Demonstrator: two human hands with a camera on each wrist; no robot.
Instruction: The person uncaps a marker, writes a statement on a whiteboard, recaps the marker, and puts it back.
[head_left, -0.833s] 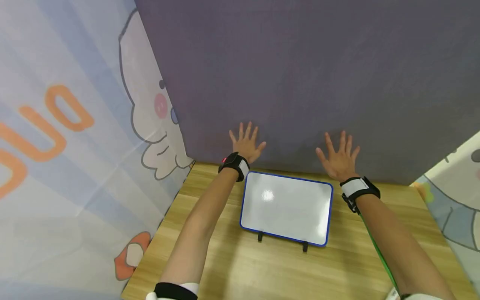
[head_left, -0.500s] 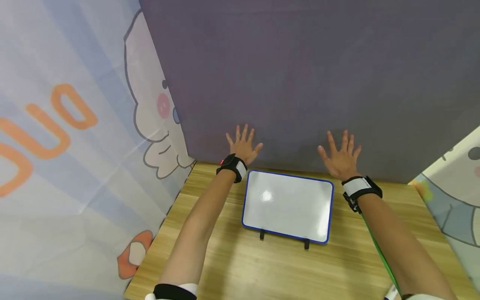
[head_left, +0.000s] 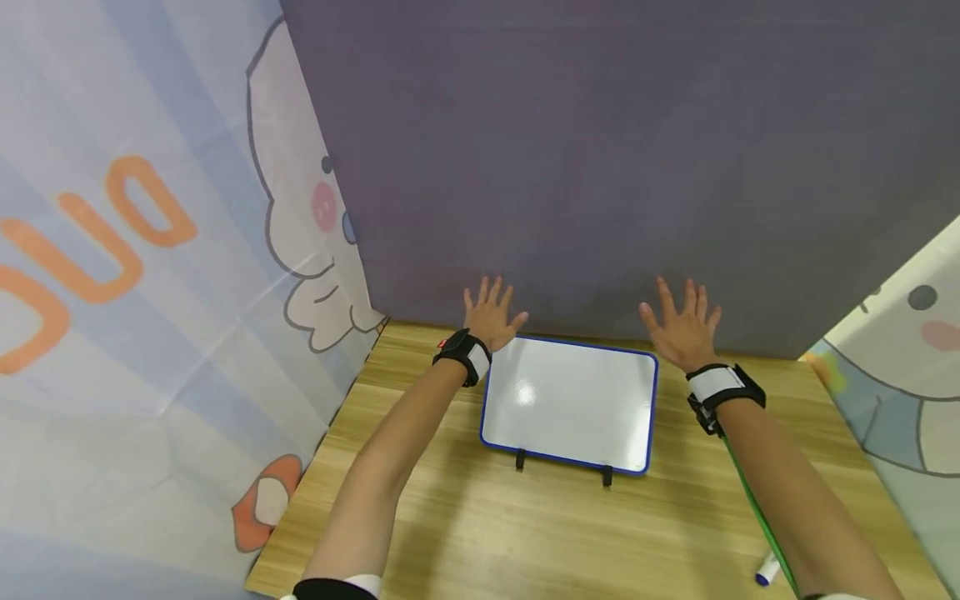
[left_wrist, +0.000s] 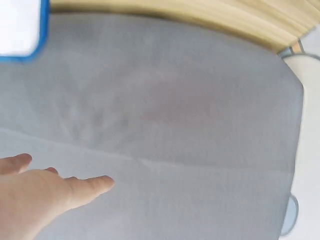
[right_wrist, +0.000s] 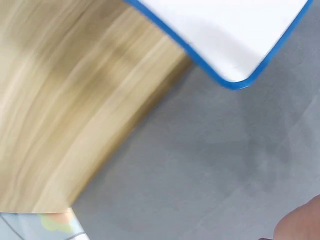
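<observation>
A small whiteboard (head_left: 570, 404) with a blue rim stands on two black feet on the wooden table. My left hand (head_left: 491, 321), fingers spread, is held out by its upper left corner and holds nothing. In the left wrist view that left hand (left_wrist: 45, 197) shows at the lower left against grey cloth. My right hand (head_left: 682, 329) is likewise spread and bare, just beyond the board's upper right corner. Only a bit of the right hand (right_wrist: 302, 222) enters the right wrist view, while the board's corner (right_wrist: 232, 65) fills the top.
A grey cloth panel (head_left: 600, 167) rises behind the table (head_left: 450, 533). Printed cartoon curtains (head_left: 187, 350) flank it on the left and right. A white marker with a blue end (head_left: 767, 571) lies near my right forearm, next to a green strap (head_left: 761, 512).
Both hands have come down a little in the head view, fingers still spread. The view has shifted slightly, and more of the marker shows by the right forearm.
</observation>
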